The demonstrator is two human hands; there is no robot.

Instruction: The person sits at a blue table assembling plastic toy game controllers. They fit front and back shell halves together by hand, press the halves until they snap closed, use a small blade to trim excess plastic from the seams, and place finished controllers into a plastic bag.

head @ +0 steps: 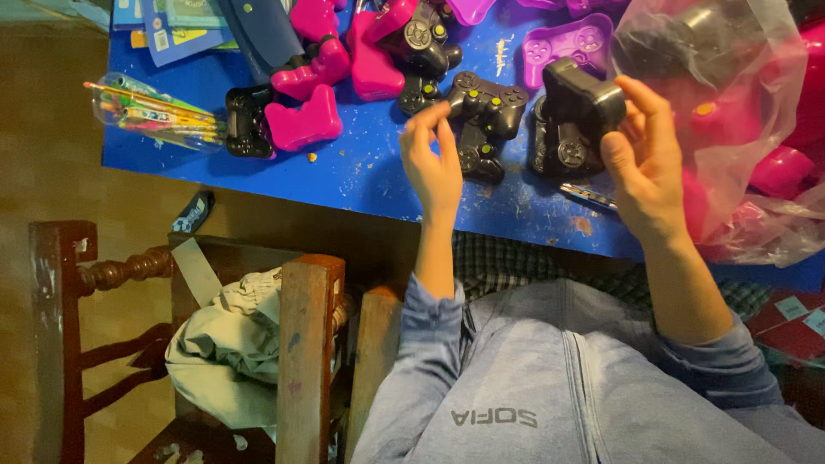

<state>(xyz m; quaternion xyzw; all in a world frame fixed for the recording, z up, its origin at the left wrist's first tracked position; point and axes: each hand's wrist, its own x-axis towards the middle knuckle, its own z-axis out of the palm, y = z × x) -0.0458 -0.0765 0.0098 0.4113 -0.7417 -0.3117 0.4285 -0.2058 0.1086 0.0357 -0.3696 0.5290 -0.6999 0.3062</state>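
Right hand: the right hand is raised over the blue table; thumb and fingers close round a black shell, a gamepad half seen from its hollow side; the shell stands tilted, clear of the tabletop.
Left hand: the left hand is loosely curled, fingertips pinched near each other; whether they hold a small part cannot be told; its fingertips lie at the edge of a black gamepad with yellow-green buttons, touching or almost so.
Under the grip: a second black gamepad lies on the table just below the held shell; a thin metal tool lies beside it, near the right thumb.
Beyond the grip: a purple gamepad face lies above the held shell; pink shells and more black pads are heaped to the left of the left hand.
Right of the grip: a clear plastic bag holds pink and dark pieces, touching the right hand's back.
Far left of the grip: a clear packet of coloured sticks lies at the table's left edge; blue cards with pale labels lie at the top corner.
Below the table: a wooden chair bears a pale cloth; a small dark packet lies on the floor.
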